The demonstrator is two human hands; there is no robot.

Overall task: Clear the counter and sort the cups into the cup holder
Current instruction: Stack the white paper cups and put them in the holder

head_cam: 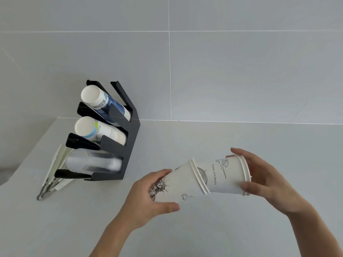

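We hold white printed cups above table, right of black cup holder. Left hand grips outer cup by base end; right hand clasps rim of nested cup. Holder: two paper-cup stacks, clear cups in bottom slot.

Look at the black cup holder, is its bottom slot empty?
No, the bottom slot of the black cup holder holds a stack of clear plastic cups.
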